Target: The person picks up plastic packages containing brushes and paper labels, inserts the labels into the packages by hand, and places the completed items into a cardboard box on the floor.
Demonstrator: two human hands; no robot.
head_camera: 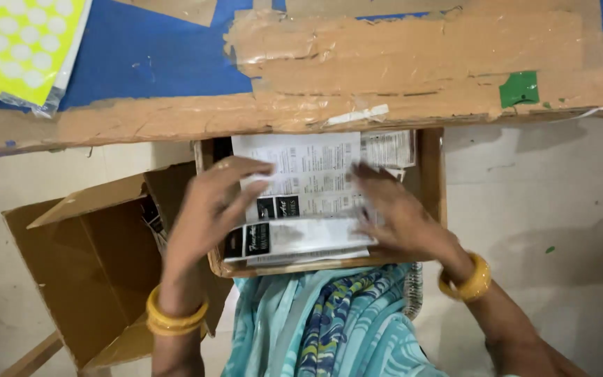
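From the head view, your left hand (pixel 207 209) lies flat, fingers spread, on the white packets (pixel 301 202) stacked in the small box (pixel 433 181) on your lap. Your right hand (pixel 392 213) presses flat on the stack's right side, gripping nothing. The packets carry black print and black label blocks. An open carton (pixel 85 272) stands to your left. The taped worktop (pixel 385 77) above holds yellow dotted sheets (pixel 19 42).

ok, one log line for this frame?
left hand: flat on packets | right hand: flat on packets | white packets: stacked in small cardboard box on lap | open carton: beside, at left
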